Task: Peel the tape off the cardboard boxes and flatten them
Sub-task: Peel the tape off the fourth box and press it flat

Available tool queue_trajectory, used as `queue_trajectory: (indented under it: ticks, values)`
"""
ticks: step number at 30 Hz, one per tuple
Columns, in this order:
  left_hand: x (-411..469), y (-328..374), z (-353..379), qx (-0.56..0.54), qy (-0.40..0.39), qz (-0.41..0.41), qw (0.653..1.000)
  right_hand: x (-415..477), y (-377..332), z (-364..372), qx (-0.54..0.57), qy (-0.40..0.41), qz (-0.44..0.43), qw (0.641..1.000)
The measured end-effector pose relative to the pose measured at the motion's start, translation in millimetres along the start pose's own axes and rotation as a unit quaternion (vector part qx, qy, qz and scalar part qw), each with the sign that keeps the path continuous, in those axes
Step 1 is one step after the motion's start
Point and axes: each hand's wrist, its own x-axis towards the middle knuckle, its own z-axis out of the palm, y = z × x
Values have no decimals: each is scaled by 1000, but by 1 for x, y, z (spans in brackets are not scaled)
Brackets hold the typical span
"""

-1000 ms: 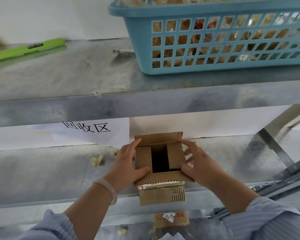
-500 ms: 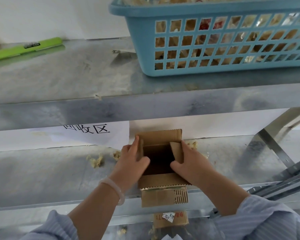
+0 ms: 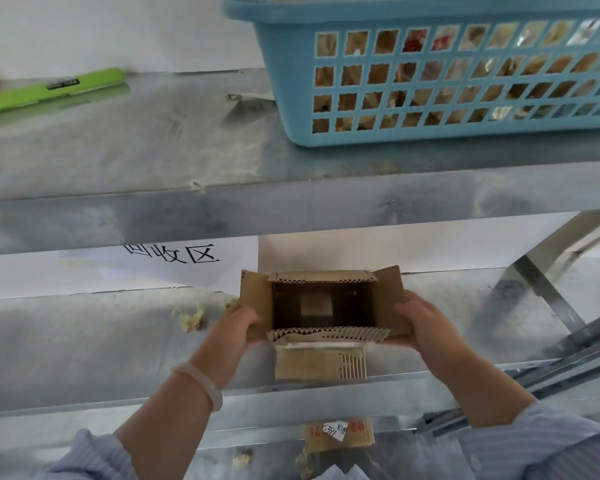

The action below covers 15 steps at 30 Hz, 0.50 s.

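Roughly, by size. Upper shelf point(image 3: 153, 161), metal: blue basket point(image 3: 291, 98) at its right, green knife point(image 3: 49, 90) far left.

Lower shelf point(image 3: 84, 341): the box point(image 3: 309, 363) stands at its front edge, upright and mouth up, centred between the two arms. Top flaps are thrown outward. The mouth is wider left-to-right than front-to-back, so the long axis runs from hand to hand.

Left hand point(image 3: 236, 327) grips the left flap, fingers curled round its lower edge. Right hand point(image 3: 426, 327) grips the right flap, fingers wrapped over it. Each hand touches its own end and neither is nearer; the box sits square between them, just ahead of the wrists.

A pale patch shows at the bottom of the well. Cannot tell whether bottom tape is off. No tape seen on the top flaps.

Judgement: the collapse has to go across the short axis, front wall toward back, or by skewing opposite corners. Hands on the two ends look well placed for the skew.

Shreds point(image 3: 189, 318) lie left of the left hand, apart from the box.
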Motion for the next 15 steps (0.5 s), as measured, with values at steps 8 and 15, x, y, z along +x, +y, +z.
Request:
queue_trajectory:
  ticks: [8,15]
  values:
    - [-4,8,1,-131,-100,63,984,6,-11,-4,83,-40,51,994]
    - [-2,-8,9,-7,-10,94,995,0,5,10,48,-21,18,998]
